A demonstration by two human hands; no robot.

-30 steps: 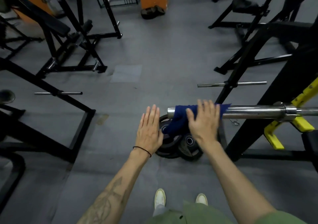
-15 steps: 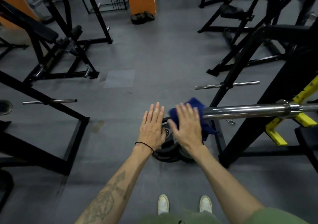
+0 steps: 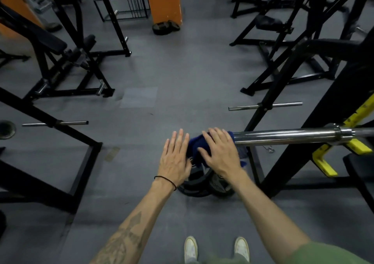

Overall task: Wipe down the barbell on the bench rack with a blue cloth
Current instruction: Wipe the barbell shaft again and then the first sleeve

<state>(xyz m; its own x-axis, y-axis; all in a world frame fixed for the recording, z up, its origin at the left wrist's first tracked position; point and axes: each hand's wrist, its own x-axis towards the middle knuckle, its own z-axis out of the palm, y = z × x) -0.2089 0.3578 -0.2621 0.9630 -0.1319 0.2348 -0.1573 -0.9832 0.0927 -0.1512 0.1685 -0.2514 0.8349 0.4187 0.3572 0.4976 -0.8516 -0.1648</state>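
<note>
while the right hand [image 3: 219, 152] lies flat with its fingers straight, pressing the blue cloth [image 3: 197, 145] onto the very end of the barbell [image 3: 283, 135], the grip is a released one: an open palm bearing down, not fingers curled round the bar. the left hand [image 3: 175, 156] is just beside it on the outer side, fingers also straight; it seems to hover next to the cloth, and i cannot tell whether it touches the cloth's edge. below the grip, black weight plates [image 3: 202, 182] lie on the floor [image 3: 182, 71], and a fold of cloth hangs down toward them.

judged from this, the step in hand is wiping the bar's end sleeve. a flat palm cleans only the top of the steel, so it would go better to wrap the cloth round the sleeve and close the fingers on it, then draw it along while twisting, so the underside is wiped too. the loose fold should be gathered in, or it may slip off the bar's end. the left hand could cup the tip to keep the cloth from sliding off.

away from the grip, the chrome sleeve runs bare to its collar [image 3: 344, 131], where the bar rests by the yellow hooks [image 3: 358, 145] of the bench rack [image 3: 323, 109]; all of that length probably remains to be wiped.
</note>
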